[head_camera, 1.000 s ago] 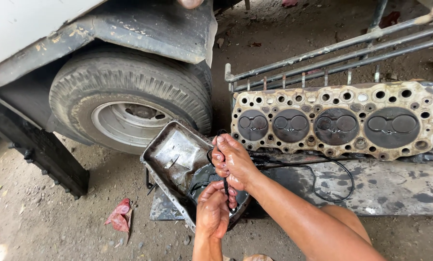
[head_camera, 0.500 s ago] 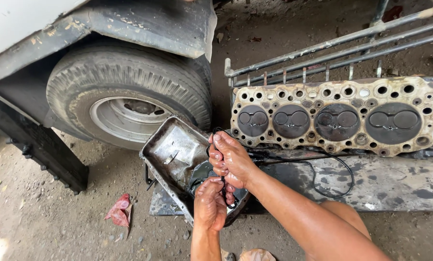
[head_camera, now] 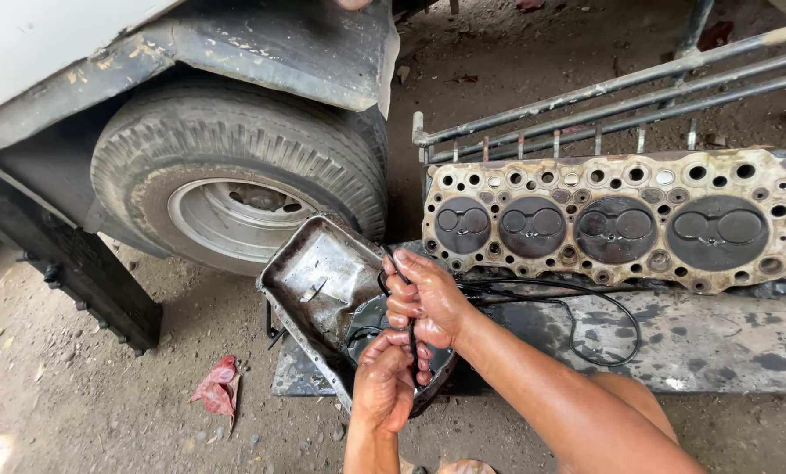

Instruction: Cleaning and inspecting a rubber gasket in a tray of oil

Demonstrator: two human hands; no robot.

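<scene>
Dirt floor, vehicle tyre under dented fender, metal rack, daylight

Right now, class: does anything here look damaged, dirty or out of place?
Yes. The cylinder head lying on the bench is rust-stained and sooty around its four chambers. The metal pan under both hands is dented and oily. A red rag lies crumpled on the dirt.

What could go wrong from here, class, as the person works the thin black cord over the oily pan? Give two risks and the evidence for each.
1. The thin black cord trails in a loose loop across the metal plate below the cylinder head; a pull might snag it on an edge.
2. Both the left hand and right hand grip over the oily pan, so the cord may slip or pick up grime.
</scene>
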